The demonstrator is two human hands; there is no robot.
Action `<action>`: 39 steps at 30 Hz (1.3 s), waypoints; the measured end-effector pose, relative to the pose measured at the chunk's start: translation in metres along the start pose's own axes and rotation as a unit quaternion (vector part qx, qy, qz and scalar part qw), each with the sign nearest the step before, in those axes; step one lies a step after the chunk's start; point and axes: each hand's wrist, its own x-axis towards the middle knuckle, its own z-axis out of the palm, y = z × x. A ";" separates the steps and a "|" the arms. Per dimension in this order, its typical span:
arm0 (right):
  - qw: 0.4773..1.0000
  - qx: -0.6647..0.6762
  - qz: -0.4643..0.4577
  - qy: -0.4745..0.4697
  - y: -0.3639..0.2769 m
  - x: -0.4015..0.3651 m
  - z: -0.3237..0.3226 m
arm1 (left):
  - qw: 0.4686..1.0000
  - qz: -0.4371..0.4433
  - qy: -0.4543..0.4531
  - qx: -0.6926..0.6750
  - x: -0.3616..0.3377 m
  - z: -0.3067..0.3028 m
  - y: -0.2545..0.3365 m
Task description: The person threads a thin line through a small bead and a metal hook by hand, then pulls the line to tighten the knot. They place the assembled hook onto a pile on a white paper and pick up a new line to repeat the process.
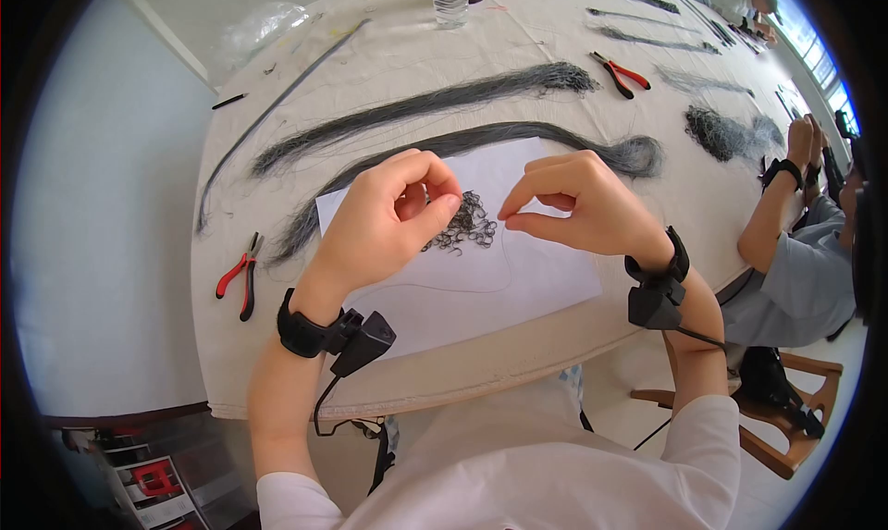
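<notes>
My left hand (388,217) is closed in a pinch, thumb against the curled index finger, over the white paper sheet (546,271). Whatever sits in that pinch is too small to make out. To its right, my right hand (578,202) is also pinched, thumb and index tips close together. A thin strand (511,269) hangs from near those right fingertips and curves left across the paper. Between and below both hands lies a pile of small dark curled wire-like pieces (474,223), partly hidden by my left fingers.
Behind the paper lie grey strand bundles (416,104). Red-and-black pliers (242,276) rest at left; another pair of pliers (622,74) lies at the back. A water bottle (450,1) stands at the far edge. Another person's arm (772,211) is at right, near a wooden chair (786,419).
</notes>
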 end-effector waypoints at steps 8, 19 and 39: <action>0.995 0.052 0.052 0.069 -0.041 0.044 -0.003 | 0.989 0.065 0.080 -0.102 0.000 -0.017 0.027; 0.960 0.262 0.076 0.066 -0.041 0.069 0.002 | 0.966 0.181 0.170 -0.076 -0.007 -0.043 0.033; 0.838 0.524 0.119 -0.096 -0.039 0.074 0.017 | 0.945 0.276 0.160 -0.067 -0.009 -0.046 0.024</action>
